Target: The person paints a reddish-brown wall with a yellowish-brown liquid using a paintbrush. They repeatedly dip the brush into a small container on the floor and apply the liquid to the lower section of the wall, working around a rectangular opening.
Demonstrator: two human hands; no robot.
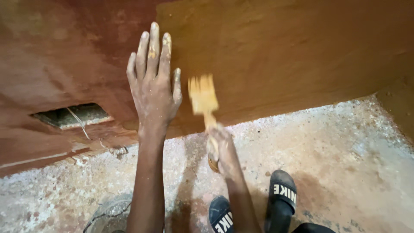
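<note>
Left hand: fingers straight and slightly spread, palm pressed flat against the wall, holding nothing; yellow-brown smears show on the fingertips. Right hand: closed around the handle of a brush, which points upward; the brush head is blurred, coated in yellow-ochre paint, and lies against or just in front of the wall, immediately right of the left hand.

The wall is reddish-brown to the left of the left hand and darker ochre-brown to the right, where the brush sits. Low on the reddish part, well left of the hands, is a small rectangular opening with a thin wire or string crossing it. The wall meets a rough, pale, speckled floor stained with reddish patches.

Below the right forearm, two black slide sandals with white lettering stand on the floor. At the bottom edge, beside the left forearm, part of a round grey container is visible; its contents cannot be made out.
</note>
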